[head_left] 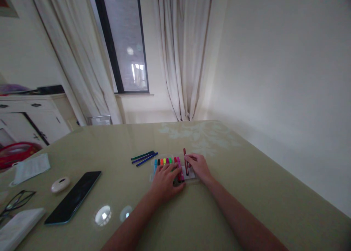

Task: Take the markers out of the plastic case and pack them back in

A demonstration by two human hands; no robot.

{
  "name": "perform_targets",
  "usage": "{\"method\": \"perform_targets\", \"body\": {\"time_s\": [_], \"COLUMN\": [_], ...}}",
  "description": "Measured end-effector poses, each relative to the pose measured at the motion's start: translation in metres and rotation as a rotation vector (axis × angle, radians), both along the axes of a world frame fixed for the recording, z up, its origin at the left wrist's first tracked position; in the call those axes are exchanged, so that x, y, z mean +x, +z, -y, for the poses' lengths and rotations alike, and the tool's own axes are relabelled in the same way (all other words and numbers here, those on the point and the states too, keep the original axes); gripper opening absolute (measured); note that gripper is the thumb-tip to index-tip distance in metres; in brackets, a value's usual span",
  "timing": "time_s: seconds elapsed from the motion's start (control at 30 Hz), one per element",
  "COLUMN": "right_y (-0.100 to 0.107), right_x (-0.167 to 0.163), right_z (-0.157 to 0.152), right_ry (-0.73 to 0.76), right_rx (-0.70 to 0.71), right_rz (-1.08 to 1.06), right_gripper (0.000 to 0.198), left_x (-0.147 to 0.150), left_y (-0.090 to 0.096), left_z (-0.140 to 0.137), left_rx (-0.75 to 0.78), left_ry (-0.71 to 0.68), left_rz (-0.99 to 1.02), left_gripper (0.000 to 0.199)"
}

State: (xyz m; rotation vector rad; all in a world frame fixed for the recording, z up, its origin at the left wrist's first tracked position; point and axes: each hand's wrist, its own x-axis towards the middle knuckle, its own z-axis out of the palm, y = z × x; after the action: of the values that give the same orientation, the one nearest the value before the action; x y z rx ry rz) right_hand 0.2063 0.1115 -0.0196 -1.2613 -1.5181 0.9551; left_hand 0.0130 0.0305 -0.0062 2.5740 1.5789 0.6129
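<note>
A clear case (151, 176) on the table holds a row of colourful markers (164, 161) lying side by side. My left hand (165, 179) rests over them with fingers spread, hiding part of the row and the case's near side. Between the thumb and fingers of my right hand (197, 165) is a dark red marker (184, 154), tilted slightly over the right section of the case, where a pale patch of its floor shows. Whether its lower end touches the case I cannot tell. Several loose dark markers (144, 158), blue and green, lie beyond the case to the left.
On the left of the glossy table (260, 207) lie a black phone (73, 198), a small pinkish rounded case (60, 184), glasses (19, 200), a white box-like object (20, 227) and a face mask (31, 168). A wall (296, 97) runs along the right side.
</note>
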Motion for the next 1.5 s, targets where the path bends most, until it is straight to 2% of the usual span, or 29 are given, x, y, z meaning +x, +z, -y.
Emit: {"method": "perform_targets", "body": {"time_s": [0.13, 0.37, 0.73, 0.83, 1.0, 1.13, 1.23, 1.5], "right_y": [0.007, 0.008, 0.011, 0.013, 0.016, 0.015, 0.016, 0.018], "right_x": [0.0, -0.004, -0.012, -0.009, -0.004, -0.007, -0.01, -0.008], "right_z": [0.008, 0.015, 0.024, 0.023, 0.024, 0.028, 0.031, 0.032], "right_ry": [0.048, -0.018, -0.028, 0.002, 0.044, 0.035, 0.022, 0.02], "right_rx": [0.014, -0.065, 0.116, 0.15, 0.098, 0.119, 0.116, 0.053], "right_rz": [0.028, 0.031, 0.338, 0.383, 0.356, 0.334, 0.321, 0.234], "right_gripper": [0.032, 0.032, 0.011, 0.016, 0.024, 0.01, 0.008, 0.023], "left_x": [-0.003, -0.004, -0.003, -0.003, -0.003, -0.004, -0.004, -0.005], "left_y": [-0.006, -0.008, -0.008, -0.008, -0.007, -0.006, -0.006, -0.009], "left_z": [0.002, 0.003, 0.005, 0.005, 0.005, 0.005, 0.006, 0.006], "left_rx": [0.014, 0.029, 0.04, 0.026, 0.032, 0.034, 0.035, 0.055], "left_ry": [-0.02, -0.036, -0.042, -0.039, -0.063, -0.062, -0.08, -0.085], "left_rz": [-0.015, -0.015, -0.008, -0.014, -0.022, -0.023, -0.016, 0.005], "left_gripper": [0.054, 0.054, 0.058, 0.06, 0.061, 0.054, 0.051, 0.053]}}
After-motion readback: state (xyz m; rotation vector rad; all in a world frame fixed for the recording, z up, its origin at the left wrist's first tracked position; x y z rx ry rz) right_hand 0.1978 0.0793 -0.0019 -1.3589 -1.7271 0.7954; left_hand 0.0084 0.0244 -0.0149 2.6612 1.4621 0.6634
